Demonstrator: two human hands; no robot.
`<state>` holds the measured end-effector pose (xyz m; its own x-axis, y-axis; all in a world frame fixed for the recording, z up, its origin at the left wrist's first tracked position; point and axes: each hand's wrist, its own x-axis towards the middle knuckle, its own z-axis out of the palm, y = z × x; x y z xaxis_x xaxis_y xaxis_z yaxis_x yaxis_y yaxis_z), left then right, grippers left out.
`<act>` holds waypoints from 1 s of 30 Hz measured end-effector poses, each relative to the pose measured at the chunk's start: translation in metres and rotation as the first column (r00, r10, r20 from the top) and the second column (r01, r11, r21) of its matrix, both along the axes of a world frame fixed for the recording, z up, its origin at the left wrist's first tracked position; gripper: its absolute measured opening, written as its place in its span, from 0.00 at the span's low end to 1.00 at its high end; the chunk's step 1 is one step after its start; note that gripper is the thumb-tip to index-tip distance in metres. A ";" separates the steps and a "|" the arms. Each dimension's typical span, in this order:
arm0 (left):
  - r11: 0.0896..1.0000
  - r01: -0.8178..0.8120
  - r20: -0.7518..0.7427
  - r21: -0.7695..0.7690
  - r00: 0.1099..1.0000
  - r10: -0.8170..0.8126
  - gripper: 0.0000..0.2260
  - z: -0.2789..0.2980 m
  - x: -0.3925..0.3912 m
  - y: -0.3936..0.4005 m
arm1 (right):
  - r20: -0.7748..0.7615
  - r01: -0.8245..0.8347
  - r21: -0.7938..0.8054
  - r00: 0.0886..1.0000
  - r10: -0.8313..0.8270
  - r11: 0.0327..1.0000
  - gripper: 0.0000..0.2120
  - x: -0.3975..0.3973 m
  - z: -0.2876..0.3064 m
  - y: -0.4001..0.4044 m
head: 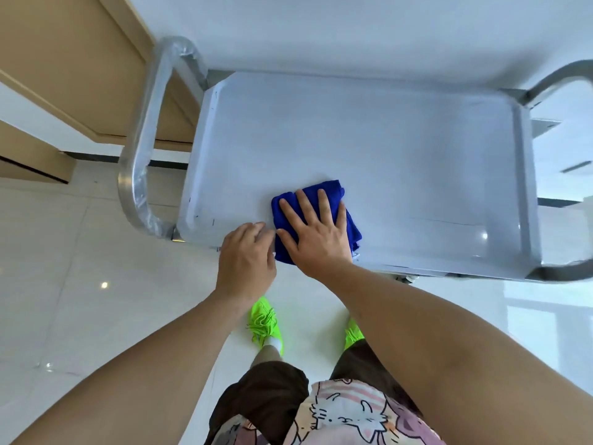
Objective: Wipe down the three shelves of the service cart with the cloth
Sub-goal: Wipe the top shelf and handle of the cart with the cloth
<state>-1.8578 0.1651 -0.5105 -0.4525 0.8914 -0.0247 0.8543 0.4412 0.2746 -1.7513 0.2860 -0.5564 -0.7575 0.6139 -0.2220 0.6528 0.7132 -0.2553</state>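
The service cart's top shelf [369, 139] is a pale grey tray with a raised rim, seen from straight above. A folded blue cloth [333, 187] lies on it near the front edge, left of the middle. My right hand [313, 232] presses flat on the cloth with fingers spread. Just left of the cloth, my left hand [245, 261] has its fingers curled over the shelf's near rim. The two lower shelves are hidden under the top one.
A metal loop handle [141, 149] wrapped in plastic film stands at the cart's left end, and another handle [561, 78] at the right end. Wooden cabinets [70, 69] are at the back left. My green shoes [266, 326] stand on the glossy tiled floor before the cart.
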 end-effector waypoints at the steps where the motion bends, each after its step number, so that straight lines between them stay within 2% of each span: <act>1: 1.000 0.018 0.011 0.010 1.000 -0.019 0.09 0.000 0.014 0.014 | 0.006 0.026 0.000 1.000 -0.026 1.000 0.29 0.017 0.001 0.010; 10: 0.967 0.250 0.058 0.042 0.966 -0.252 0.12 0.000 0.136 0.106 | 0.037 0.272 0.011 0.961 -0.272 0.962 0.29 0.151 -0.002 0.090; 14: 0.940 0.341 0.043 -0.002 0.939 -0.340 0.15 -0.007 0.176 0.123 | 0.021 0.372 0.023 0.928 -0.372 0.928 0.30 0.205 -0.003 0.123; 17: 0.959 0.280 0.067 -0.054 0.959 -0.276 0.13 -0.008 0.195 0.130 | 0.030 0.453 0.030 0.891 -0.454 0.891 0.30 0.244 -0.004 0.138; 22: 0.974 0.219 0.083 -0.053 0.973 -0.215 0.10 -0.009 0.200 0.132 | -0.002 0.576 0.083 0.816 -0.578 0.813 0.29 0.285 -0.006 0.125; 25: 0.983 0.177 0.107 -0.048 0.979 -0.171 0.08 -0.009 0.201 0.128 | -0.063 0.684 0.035 0.729 -0.681 0.729 0.29 0.280 -0.012 0.102; 30: 0.985 0.171 0.183 -0.022 0.969 -0.164 0.08 -0.008 0.194 0.122 | -0.111 0.875 -0.089 0.467 -0.877 0.476 0.30 0.238 -0.019 0.061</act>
